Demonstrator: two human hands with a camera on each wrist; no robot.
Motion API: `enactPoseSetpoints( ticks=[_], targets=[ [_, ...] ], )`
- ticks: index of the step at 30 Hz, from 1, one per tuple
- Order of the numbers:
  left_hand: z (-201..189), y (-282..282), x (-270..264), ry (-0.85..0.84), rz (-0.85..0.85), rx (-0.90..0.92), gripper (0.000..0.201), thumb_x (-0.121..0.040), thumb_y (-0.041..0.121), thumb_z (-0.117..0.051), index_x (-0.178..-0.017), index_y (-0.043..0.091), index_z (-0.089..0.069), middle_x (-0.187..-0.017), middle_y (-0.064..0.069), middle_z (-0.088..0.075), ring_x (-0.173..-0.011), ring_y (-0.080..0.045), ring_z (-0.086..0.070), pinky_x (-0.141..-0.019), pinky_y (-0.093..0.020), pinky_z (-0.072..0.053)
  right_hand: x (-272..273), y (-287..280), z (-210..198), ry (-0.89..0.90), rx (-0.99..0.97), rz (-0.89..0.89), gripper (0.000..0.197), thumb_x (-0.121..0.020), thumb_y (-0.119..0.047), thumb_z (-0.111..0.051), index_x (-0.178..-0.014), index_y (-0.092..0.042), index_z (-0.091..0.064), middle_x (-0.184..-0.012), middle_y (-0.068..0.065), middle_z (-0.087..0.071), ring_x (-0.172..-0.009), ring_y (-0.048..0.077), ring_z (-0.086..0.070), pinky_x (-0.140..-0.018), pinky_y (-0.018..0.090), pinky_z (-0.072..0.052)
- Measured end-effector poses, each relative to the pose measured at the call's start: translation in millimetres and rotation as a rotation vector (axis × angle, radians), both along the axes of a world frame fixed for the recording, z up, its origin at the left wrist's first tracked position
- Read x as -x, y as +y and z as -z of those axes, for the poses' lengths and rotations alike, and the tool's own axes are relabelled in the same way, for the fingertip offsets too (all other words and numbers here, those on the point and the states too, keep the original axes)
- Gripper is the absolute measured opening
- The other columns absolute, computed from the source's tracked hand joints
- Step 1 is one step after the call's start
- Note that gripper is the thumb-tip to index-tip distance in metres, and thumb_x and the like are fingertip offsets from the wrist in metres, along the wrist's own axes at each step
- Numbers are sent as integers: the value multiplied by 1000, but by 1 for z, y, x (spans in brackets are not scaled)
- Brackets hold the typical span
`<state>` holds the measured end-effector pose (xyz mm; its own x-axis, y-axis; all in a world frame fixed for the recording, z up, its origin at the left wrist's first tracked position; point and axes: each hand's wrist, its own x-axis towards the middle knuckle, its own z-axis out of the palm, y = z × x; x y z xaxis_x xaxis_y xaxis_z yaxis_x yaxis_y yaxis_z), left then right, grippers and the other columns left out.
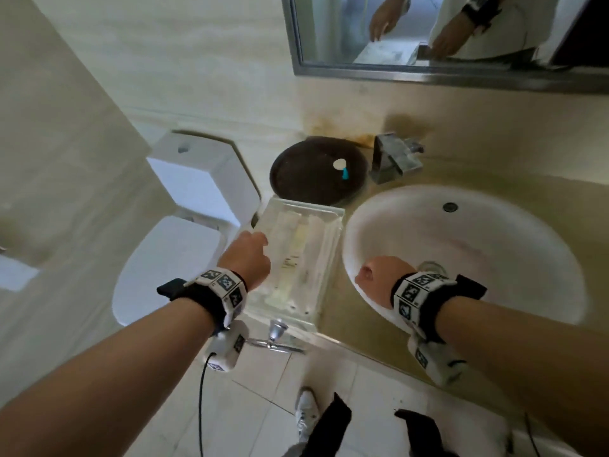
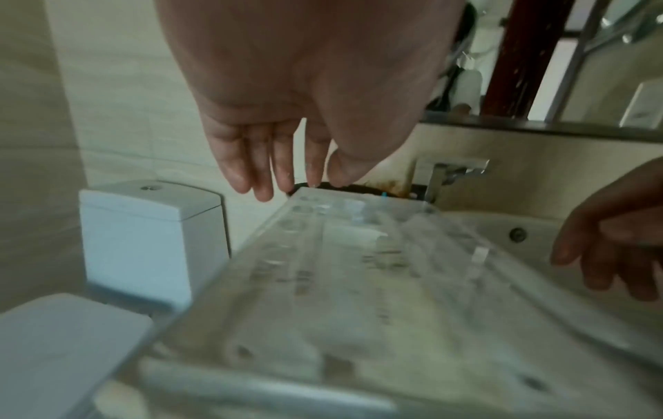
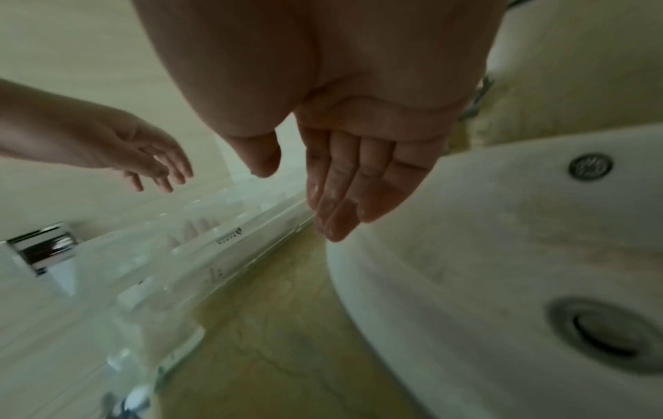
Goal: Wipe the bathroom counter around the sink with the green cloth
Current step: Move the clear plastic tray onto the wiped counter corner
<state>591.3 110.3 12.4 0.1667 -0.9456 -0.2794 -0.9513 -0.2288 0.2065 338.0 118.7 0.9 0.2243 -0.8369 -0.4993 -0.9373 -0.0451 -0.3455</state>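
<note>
No green cloth shows in any view. The beige marble counter [image 1: 339, 311] [image 3: 272, 340] surrounds a white round sink [image 1: 494, 232] [image 3: 484, 255]. My left hand [image 1: 247, 255] [image 2: 272, 170] hovers over the left edge of a clear plastic tray [image 1: 303, 258] [image 2: 358, 283], fingers straight and holding nothing. My right hand [image 1: 379, 278] [image 3: 344, 192] hangs over the sink's left rim, close to the tray's right side, fingers straight and together, also holding nothing. In the head view the backs of the hands hide the fingers.
A dark round tray [image 1: 316, 173] holding a small white and blue item sits behind the clear tray. A chrome faucet [image 1: 395, 159] stands behind the sink, under a mirror [image 1: 428, 34]. A white toilet [image 1: 197, 192] is left of the counter. A chrome fitting [image 1: 276, 334] sits at the counter's front edge.
</note>
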Motion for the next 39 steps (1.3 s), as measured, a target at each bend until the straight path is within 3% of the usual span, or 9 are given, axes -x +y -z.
enactPoseSetpoints(
  ticks=[3, 7, 10, 14, 22, 26, 30, 34, 39],
  targets=[
    [15, -34, -43, -42, 49, -120, 43, -96, 32, -45, -132, 10, -47, -135, -15, -46, -121, -33, -50, -98, -39, -41, -37, -19, 18, -8, -96, 124, 48, -93, -49, -41, -123, -13, -55, -127, 7, -59, -117, 26, -55, -99, 34, -43],
    [32, -70, -62, 65, 71, -301, 52, -99, 38, -40, -138, 3, -42, -140, -17, -48, -127, -32, -46, -102, -35, -37, -66, -38, 38, -28, -211, 304, 66, -91, -55, -43, -141, -12, -39, -144, 10, -46, -128, 29, -48, -107, 36, -39],
    [44, -84, -67, 272, 31, -405, 53, -95, 36, -48, -140, 8, -41, -138, -15, -52, -122, -29, -52, -103, -37, -42, -78, -41, 49, -79, -245, 401, 64, -92, -47, -48, -143, -11, -33, -144, 12, -44, -128, 30, -47, -107, 36, -39],
    [49, -93, -73, 740, -199, -488, 54, -91, 14, -58, -141, 14, -38, -118, -18, -61, -91, -29, -64, -85, -45, -56, -82, -45, 58, -211, -240, 516, 56, -87, -37, -56, -137, -15, -41, -132, 11, -55, -116, 30, -55, -102, 40, -45],
    [26, -93, -59, 825, -154, -469, 42, -88, 5, -61, -128, 9, -46, -111, -23, -64, -91, -34, -68, -87, -49, -56, -59, -41, 44, -241, -153, 519, 60, -89, -36, -54, -143, -16, -36, -127, 13, -60, -111, 30, -60, -100, 41, -48],
    [-1, -101, -22, 839, -17, -440, 32, -89, 4, -58, -121, 10, -53, -109, -17, -67, -96, -32, -68, -87, -49, -55, -24, -33, 19, -346, -115, 615, 54, -90, -29, -56, -141, -17, -40, -107, 11, -69, -94, 26, -68, -90, 43, -55],
    [-16, -102, 40, 824, 80, -477, 33, -91, 8, -58, -123, 13, -53, -110, -11, -67, -95, -28, -69, -84, -47, -57, 28, -14, -7, -380, -41, 744, 44, -91, -20, -56, -134, -16, -49, -109, 14, -68, -94, 28, -68, -87, 43, -57],
    [-26, -95, 118, 831, 124, -535, 40, -91, 9, -59, -129, 14, -47, -112, -11, -64, -93, -26, -68, -73, -40, -60, 95, 14, -25, -351, -4, 857, 51, -92, -21, -55, -141, -20, -41, -103, 6, -65, -80, 19, -65, -74, 31, -57],
    [-30, -77, 229, 819, 214, -558, 30, -91, 7, -60, -120, 10, -52, -98, -9, -66, -85, -28, -68, -79, -46, -59, 197, 46, -22, -406, 3, 1062, 60, -91, -17, -57, -146, -16, -34, -118, 16, -63, -101, 31, -65, -91, 45, -54]
  ],
)
